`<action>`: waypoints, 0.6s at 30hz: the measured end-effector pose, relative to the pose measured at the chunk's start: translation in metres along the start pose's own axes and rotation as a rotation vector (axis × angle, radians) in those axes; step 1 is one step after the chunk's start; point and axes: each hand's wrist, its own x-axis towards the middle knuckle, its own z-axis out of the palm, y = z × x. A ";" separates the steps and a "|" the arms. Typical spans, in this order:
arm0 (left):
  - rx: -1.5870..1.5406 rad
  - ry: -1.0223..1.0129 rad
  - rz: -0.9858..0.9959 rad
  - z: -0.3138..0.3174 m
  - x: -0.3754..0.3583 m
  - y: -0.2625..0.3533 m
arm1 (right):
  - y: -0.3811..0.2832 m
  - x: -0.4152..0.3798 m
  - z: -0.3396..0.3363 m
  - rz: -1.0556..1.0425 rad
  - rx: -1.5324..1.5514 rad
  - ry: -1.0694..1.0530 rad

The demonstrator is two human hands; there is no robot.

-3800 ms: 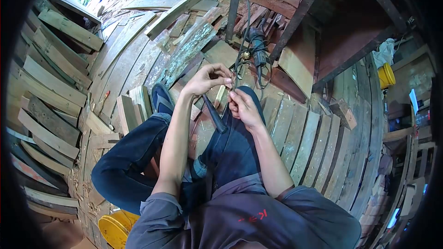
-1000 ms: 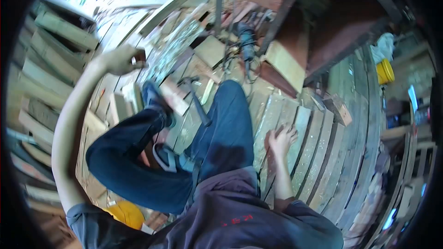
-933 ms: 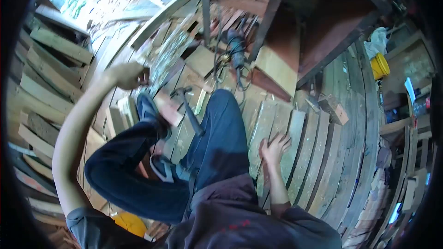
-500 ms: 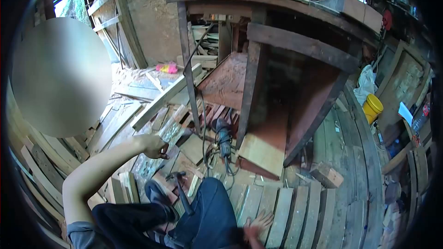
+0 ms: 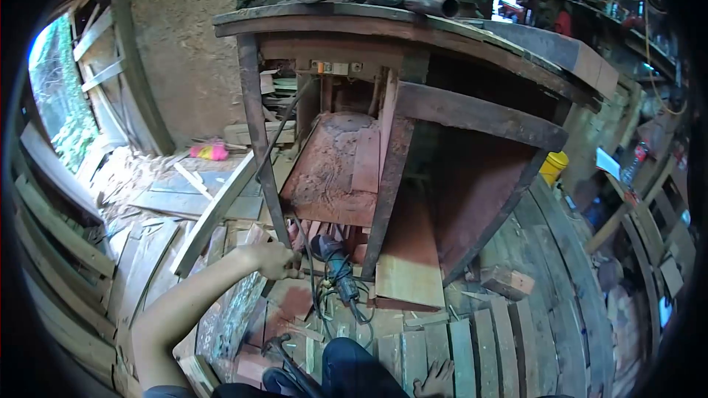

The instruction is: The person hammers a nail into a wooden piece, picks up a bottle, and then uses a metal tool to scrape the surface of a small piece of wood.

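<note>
My left hand (image 5: 276,260) is stretched forward over the floor with its fingers curled in. Whether anything is inside them I cannot make out. Just right of it a corded power tool (image 5: 335,269), which looks like an angle grinder, lies under the table with its dark cable (image 5: 317,298) looped around it. Low in the view, my right hand (image 5: 435,381) lies flat with spread fingers on the wooden slats (image 5: 456,354). A hammer (image 5: 289,361) rests beside my knee (image 5: 354,368), its lower handle partly out of sight.
A wooden workbench (image 5: 317,22) stands ahead, with a pipe (image 5: 435,6) on top. Beneath it are a dusty board (image 5: 332,169) and a pale plank (image 5: 409,276). A long beam (image 5: 214,214) leans at left. A wood block (image 5: 507,281) and yellow bucket (image 5: 553,166) sit at right.
My view has turned and moved closer to the workbench. My left hand has reached forward, nearer the power tool. My right hand remains flat on the slats. A blurred round patch at left is gone.
</note>
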 end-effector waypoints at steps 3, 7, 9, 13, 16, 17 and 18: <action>0.024 0.058 0.013 -0.027 -0.035 -0.027 | -0.037 0.000 0.018 0.133 -0.005 -0.109; 0.003 0.228 -0.022 -0.079 -0.210 -0.095 | -0.098 0.021 0.007 0.299 -0.091 -0.281; -0.219 0.404 -0.149 -0.109 -0.311 -0.119 | -0.104 0.040 -0.025 0.316 -0.145 -0.433; -0.438 0.528 -0.559 -0.069 -0.457 -0.162 | -0.089 0.113 -0.130 0.115 -0.175 -0.937; -0.530 0.540 -0.477 0.027 -0.523 -0.195 | -0.154 0.149 -0.152 0.227 0.117 -0.900; -0.602 0.460 -0.468 0.026 -0.515 -0.171 | -0.220 0.160 -0.263 0.294 0.431 -0.803; -0.679 0.390 -0.472 0.010 -0.497 -0.136 | -0.230 0.154 -0.255 0.210 0.399 -0.743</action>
